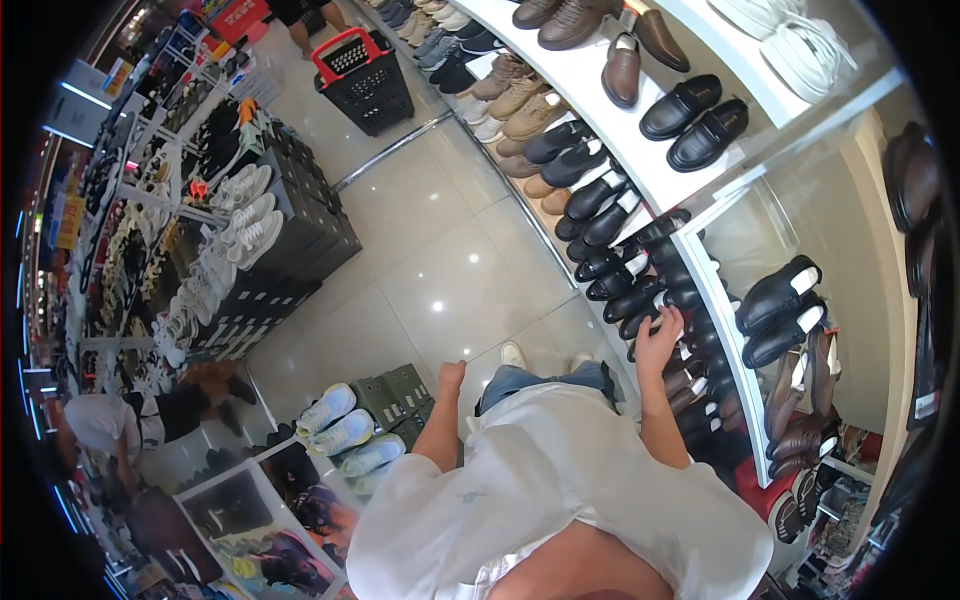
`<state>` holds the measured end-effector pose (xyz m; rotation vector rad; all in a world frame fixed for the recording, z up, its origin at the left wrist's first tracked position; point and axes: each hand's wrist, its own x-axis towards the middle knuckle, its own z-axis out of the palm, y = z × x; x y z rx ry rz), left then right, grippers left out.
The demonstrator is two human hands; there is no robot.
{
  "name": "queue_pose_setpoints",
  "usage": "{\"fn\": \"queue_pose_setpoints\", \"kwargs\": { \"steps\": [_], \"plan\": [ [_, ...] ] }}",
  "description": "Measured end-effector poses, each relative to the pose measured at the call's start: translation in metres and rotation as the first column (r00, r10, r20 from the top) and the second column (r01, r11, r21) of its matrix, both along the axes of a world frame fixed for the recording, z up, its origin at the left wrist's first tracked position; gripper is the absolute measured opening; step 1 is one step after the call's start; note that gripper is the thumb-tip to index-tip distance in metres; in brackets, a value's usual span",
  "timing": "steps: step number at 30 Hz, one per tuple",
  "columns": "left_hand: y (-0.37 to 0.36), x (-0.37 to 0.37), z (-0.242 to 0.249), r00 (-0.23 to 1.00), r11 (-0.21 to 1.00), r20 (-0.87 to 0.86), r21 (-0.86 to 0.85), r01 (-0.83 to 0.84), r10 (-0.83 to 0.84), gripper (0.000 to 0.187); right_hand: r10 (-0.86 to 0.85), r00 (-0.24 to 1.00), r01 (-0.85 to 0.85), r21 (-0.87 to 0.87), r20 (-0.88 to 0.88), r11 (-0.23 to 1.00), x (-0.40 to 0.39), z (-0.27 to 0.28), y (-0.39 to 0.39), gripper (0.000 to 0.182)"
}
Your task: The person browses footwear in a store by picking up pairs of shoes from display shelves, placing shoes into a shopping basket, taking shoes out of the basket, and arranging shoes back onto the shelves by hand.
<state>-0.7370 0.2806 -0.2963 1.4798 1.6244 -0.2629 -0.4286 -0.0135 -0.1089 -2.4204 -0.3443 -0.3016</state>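
My right hand [660,335] reaches to the shoe rack on the right, its fingers apart beside a row of black shoes [628,303]. Whether a fingertip touches a shoe I cannot tell. My left hand [452,376] hangs over the tiled floor [430,290] with its fingers curled in; nothing shows in it. On the white shelf above the row stand black loafers [707,135] and a brown shoe [621,70]. Another black pair [780,312] rests on the shelf at the right.
A black basket with a red rim [365,85] stands on the floor near a person's legs [298,30]. Shoe boxes [300,215] with white sneakers line the left. Light sneakers [340,425] sit lower left. Another person [110,420] is at far left.
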Motion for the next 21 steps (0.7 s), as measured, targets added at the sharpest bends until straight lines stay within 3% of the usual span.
{"fn": "queue_pose_setpoints", "kwargs": {
  "steps": [2,4,6,8,10,13,15,16,18,20,21],
  "plan": [
    [0.03,0.014,0.03,0.999,1.0,0.032,-0.031,-0.002,0.003,0.049,0.049,0.999,-0.049,0.013,0.004,0.999,0.013,0.003,0.042,0.031],
    [0.052,0.033,0.054,0.977,0.996,0.199,0.022,-0.082,0.077,0.051,0.081,0.996,-0.08,0.032,-0.026,0.996,0.032,-0.011,0.072,0.028],
    [0.082,0.055,0.065,0.965,0.991,0.249,0.082,-0.102,0.079,0.051,0.111,0.992,-0.107,0.06,-0.056,0.992,0.05,-0.023,0.109,0.026],
    [0.114,0.076,0.072,0.954,0.983,0.287,0.136,-0.125,0.081,0.051,0.153,0.973,-0.129,0.141,-0.17,0.982,0.065,-0.03,0.146,0.023],
    [0.157,0.107,0.086,0.931,0.935,0.352,0.351,-0.039,-0.093,0.052,0.189,0.968,-0.157,0.191,-0.164,0.969,0.078,-0.043,0.185,0.022],
    [0.241,0.165,0.124,0.928,0.885,0.33,0.465,0.0,-0.173,0.058,0.244,0.914,-0.234,0.072,-0.323,0.97,0.109,-0.068,0.252,0.018],
    [0.302,0.202,0.143,0.904,0.766,0.306,0.642,0.034,-0.297,0.066,0.303,0.809,-0.361,-0.019,-0.503,0.932,0.133,-0.102,0.288,0.025],
    [0.332,0.217,0.152,0.907,0.762,0.296,0.646,0.042,-0.301,0.066,0.315,0.715,-0.44,-0.052,-0.624,0.897,0.142,-0.112,0.301,0.027],
    [0.39,0.254,0.172,0.903,0.587,0.16,0.801,0.117,-0.398,0.07,0.449,0.563,-0.646,-0.031,-0.693,0.763,0.168,-0.191,0.302,0.03],
    [0.451,0.281,0.189,0.906,0.561,0.1,0.811,0.165,-0.411,0.069,-0.023,0.243,-0.436,-0.13,-0.97,0.891,0.181,-0.211,0.319,0.029],
    [0.479,0.293,0.195,0.907,0.551,0.05,0.807,0.21,-0.418,0.068,-0.109,0.258,-0.325,-0.193,-0.96,0.926,0.179,-0.227,0.321,0.029]
  ]
}}
